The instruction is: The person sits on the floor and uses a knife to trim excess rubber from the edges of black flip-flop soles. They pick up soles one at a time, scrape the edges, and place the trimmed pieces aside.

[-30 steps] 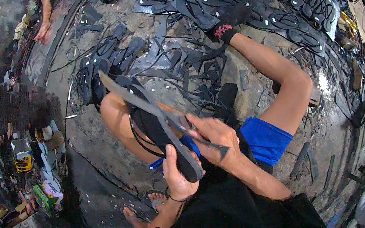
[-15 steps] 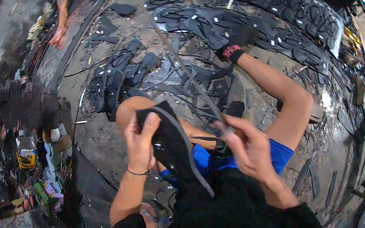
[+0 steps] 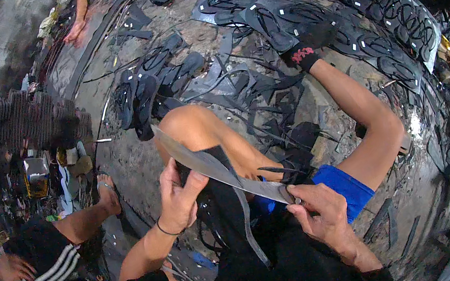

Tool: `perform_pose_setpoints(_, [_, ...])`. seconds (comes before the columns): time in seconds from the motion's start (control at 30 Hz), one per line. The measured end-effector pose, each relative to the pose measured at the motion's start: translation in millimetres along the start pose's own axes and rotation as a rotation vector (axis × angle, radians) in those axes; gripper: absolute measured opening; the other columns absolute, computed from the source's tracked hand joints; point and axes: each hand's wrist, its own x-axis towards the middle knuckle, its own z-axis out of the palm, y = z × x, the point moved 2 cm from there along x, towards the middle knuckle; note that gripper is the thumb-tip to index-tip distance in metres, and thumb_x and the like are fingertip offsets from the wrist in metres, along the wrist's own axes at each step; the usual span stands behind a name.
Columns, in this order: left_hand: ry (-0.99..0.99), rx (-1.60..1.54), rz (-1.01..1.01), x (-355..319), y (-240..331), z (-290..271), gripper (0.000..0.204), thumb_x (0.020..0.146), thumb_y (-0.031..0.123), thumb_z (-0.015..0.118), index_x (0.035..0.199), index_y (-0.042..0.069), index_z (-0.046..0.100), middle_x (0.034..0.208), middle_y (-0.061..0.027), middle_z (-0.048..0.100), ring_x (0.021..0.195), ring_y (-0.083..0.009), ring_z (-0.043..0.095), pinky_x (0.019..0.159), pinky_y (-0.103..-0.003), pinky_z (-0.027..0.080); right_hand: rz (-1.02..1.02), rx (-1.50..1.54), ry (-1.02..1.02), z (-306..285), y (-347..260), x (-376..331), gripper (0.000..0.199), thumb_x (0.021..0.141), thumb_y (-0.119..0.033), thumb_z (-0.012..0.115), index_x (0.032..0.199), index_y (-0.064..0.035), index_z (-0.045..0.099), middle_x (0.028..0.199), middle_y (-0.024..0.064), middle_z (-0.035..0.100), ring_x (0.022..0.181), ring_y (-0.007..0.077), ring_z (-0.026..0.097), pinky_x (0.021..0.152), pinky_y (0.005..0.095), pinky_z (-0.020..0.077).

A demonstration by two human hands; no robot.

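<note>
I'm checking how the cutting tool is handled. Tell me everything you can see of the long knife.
The long knife has a broad, flat, grey metal blade tapering to a point at upper left. It lies slantwise across the black sandal sole. The right hand grips its handle end, which is hidden; the left hand touches the blade's underside.

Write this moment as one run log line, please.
left hand: holds black sandal sole | right hand: grips long knife | blade across sole
</note>
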Motion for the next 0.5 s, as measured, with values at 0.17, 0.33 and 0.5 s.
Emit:
perform_pose_setpoints(0.17, [-0.115,0.128,0.076,5,19,22,0.034,0.089,0.014,0.073,0.116,0.000,0.058,0.102,-0.0030,0.066,0.094,-0.0106,0.061,0.089,-0.028,0.048,0.021,-0.052,-0.057,-18,-19,37,0.031,0.078,-0.018,0.082,0.105,-0.0061,0.072,0.098,0.0069,0.074,0.077,0.0234,0.071,0.065,0.0332,0.0568])
perform_pose_setpoints(0.33, [-0.284,0.067,-0.053,3,19,25,0.034,0.088,0.011,0.074,0.116,-0.001,0.059,0.101,-0.0034,0.067,0.093,-0.0108,0.062,0.087,-0.028,0.049,0.154,0.031,-0.287,-41,-39,73,0.027,0.085,-0.025,0.076,0.104,-0.0067,0.072,0.094,0.0116,0.074,0.077,0.0281,0.072,0.067,0.0361,0.0582])
perform_pose_setpoints(0.5, [-0.337,0.144,-0.010,2,31,45,0.033,0.087,0.011,0.074,0.115,0.000,0.060,0.105,-0.0066,0.067,0.096,-0.0137,0.063,0.089,-0.030,0.050,0.056,0.039,-0.514,-45,-45,121,0.023,0.093,-0.023,0.065,0.108,-0.0057,0.070,0.091,0.0161,0.072,0.076,0.0319,0.071,0.067,0.0413,0.0555])
